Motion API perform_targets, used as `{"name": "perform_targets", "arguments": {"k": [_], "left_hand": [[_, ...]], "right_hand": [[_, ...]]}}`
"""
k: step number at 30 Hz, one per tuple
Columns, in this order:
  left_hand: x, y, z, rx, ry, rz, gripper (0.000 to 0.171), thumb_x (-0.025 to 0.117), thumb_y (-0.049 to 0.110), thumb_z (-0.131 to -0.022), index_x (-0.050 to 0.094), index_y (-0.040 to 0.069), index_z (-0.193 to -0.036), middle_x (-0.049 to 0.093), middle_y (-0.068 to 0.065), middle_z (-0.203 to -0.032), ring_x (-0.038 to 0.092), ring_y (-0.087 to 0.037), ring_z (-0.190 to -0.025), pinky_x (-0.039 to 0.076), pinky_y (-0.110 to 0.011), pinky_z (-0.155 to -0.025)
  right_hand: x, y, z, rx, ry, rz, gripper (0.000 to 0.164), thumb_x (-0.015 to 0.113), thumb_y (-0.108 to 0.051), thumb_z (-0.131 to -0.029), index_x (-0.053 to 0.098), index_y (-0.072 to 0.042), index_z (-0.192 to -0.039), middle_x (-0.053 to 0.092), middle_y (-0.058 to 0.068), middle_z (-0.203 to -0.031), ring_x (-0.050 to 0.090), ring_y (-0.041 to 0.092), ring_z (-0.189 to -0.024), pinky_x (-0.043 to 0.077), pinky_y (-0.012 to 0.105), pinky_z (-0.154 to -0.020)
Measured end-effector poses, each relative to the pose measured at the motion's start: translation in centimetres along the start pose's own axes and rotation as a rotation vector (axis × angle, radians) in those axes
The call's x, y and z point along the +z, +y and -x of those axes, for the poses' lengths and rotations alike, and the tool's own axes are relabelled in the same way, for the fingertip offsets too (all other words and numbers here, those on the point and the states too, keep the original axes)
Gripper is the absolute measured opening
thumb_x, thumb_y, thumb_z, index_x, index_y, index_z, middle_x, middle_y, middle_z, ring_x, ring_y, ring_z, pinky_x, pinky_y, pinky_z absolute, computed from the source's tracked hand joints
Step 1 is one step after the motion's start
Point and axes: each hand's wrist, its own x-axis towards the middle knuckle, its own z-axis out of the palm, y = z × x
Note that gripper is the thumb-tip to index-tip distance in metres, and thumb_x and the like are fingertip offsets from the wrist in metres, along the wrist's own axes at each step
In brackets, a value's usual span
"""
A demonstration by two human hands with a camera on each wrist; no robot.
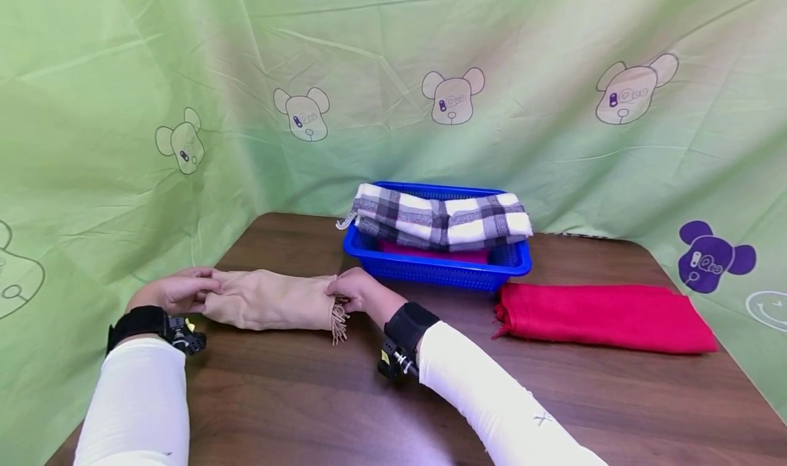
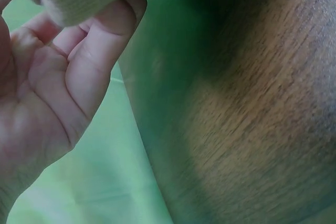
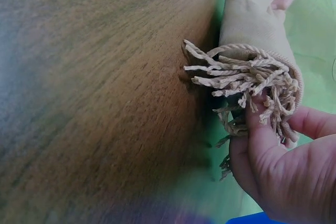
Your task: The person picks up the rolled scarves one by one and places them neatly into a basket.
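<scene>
A folded beige scarf (image 1: pixel 270 300) with twisted fringe on its right end stretches between both hands over the left part of the table. My left hand (image 1: pixel 184 290) grips its plain left end; in the left wrist view, the curled fingers (image 2: pixel 100 45) lie under the cloth's edge. At the fringed end, my right hand (image 1: pixel 363 290) pinches the scarf, thumb on top and fingers below. The right wrist view shows the fringe (image 3: pixel 252 80) hanging over those fingers, with the left hand at the far end.
Behind, a blue plastic basket (image 1: pixel 430 271) holds a grey-and-white plaid scarf (image 1: pixel 443 216) lying over a dark pink cloth (image 1: pixel 430 253). To the right lies a folded red scarf (image 1: pixel 609 316) on the brown wooden table (image 1: pixel 307 398). Green printed curtains (image 1: pixel 369 111) surround the table.
</scene>
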Motion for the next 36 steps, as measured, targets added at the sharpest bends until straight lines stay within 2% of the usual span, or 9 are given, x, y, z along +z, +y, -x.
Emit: {"name": "perform_targets", "arguments": {"k": [3, 9, 17, 21, 25, 30, 33, 36], "left_hand": [[0.1, 0.2, 0.2, 0.002, -0.018, 0.0, 0.019, 0.052, 0.001, -0.09, 0.048, 0.016, -0.101, 0.063, 0.003, -0.088, 0.064, -0.013, -0.08, 0.055, -0.028, -0.073], [-0.1, 0.4, 0.5, 0.003, -0.043, -0.02, 0.019, 0.051, 0.002, -0.09, 0.046, 0.016, -0.103, 0.065, 0.002, -0.087, 0.065, -0.013, -0.08, 0.055, -0.029, -0.074], [-0.2, 1.1, 1.1, -0.002, -0.022, -0.051, 0.026, 0.053, 0.002, -0.089, 0.04, 0.012, -0.109, 0.064, 0.001, -0.089, 0.065, -0.014, -0.081, 0.056, -0.032, -0.077], [-0.2, 1.7, 1.5, 0.015, -0.024, -0.08, 0.022, 0.054, 0.001, -0.088, 0.045, 0.013, -0.105, 0.06, 0.006, -0.079, 0.059, -0.007, -0.07, 0.054, -0.025, -0.069], [0.0, 2.4, 1.7, 0.03, -0.025, -0.116, 0.022, 0.054, 0.002, -0.087, 0.047, 0.011, -0.106, 0.06, 0.003, -0.081, 0.06, -0.008, -0.072, 0.055, -0.027, -0.07], [0.5, 3.4, 1.9, 0.03, -0.008, -0.165, 0.036, 0.054, 0.003, -0.087, 0.038, 0.002, -0.119, 0.06, -0.001, -0.092, 0.063, -0.015, -0.083, 0.056, -0.034, -0.079], [0.7, 4.1, 2.1, 0.058, -0.007, -0.181, 0.043, 0.053, 0.003, -0.089, 0.033, -0.003, -0.126, 0.059, 0.001, -0.089, 0.061, -0.014, -0.083, 0.056, -0.035, -0.081], [0.9, 4.7, 2.2, 0.098, -0.005, -0.172, 0.042, 0.052, 0.002, -0.089, 0.031, -0.004, -0.125, 0.058, 0.003, -0.086, 0.06, -0.012, -0.08, 0.056, -0.034, -0.079]], "right_hand": [[-0.1, 0.0, 0.4, -0.006, -0.001, 0.01, 0.021, 0.06, 0.009, -0.085, 0.052, -0.006, -0.072, 0.055, 0.005, -0.074, 0.055, 0.017, -0.071, 0.052, 0.032, -0.067], [0.0, 0.0, 1.1, -0.014, 0.003, 0.004, 0.02, 0.06, 0.009, -0.084, 0.053, -0.005, -0.073, 0.056, 0.005, -0.075, 0.056, 0.018, -0.073, 0.055, 0.04, -0.076], [0.2, -0.6, 2.1, -0.029, 0.003, 0.034, 0.019, 0.061, 0.009, -0.085, 0.053, -0.004, -0.073, 0.056, 0.006, -0.076, 0.057, 0.019, -0.072, 0.056, 0.042, -0.077], [0.2, -1.0, 2.7, -0.035, -0.002, 0.028, 0.02, 0.061, 0.01, -0.085, 0.053, -0.004, -0.073, 0.056, 0.006, -0.077, 0.057, 0.019, -0.074, 0.055, 0.047, -0.083], [0.1, -1.7, 3.3, -0.04, -0.003, 0.025, 0.019, 0.061, 0.011, -0.084, 0.053, -0.004, -0.074, 0.057, 0.007, -0.079, 0.058, 0.02, -0.076, 0.054, 0.049, -0.086], [-0.2, -2.4, 4.2, -0.049, -0.012, 0.037, 0.019, 0.061, 0.009, -0.085, 0.054, -0.004, -0.073, 0.056, 0.006, -0.077, 0.058, 0.018, -0.072, 0.057, 0.042, -0.077], [-0.5, -2.9, 4.7, -0.047, -0.016, 0.044, 0.018, 0.061, 0.009, -0.085, 0.055, -0.004, -0.074, 0.056, 0.006, -0.075, 0.056, 0.017, -0.068, 0.056, 0.034, -0.065], [-0.9, -3.5, 5.2, -0.049, -0.023, 0.048, 0.018, 0.06, 0.008, -0.085, 0.055, -0.004, -0.074, 0.056, 0.005, -0.073, 0.056, 0.016, -0.066, 0.053, 0.03, -0.058]]}}
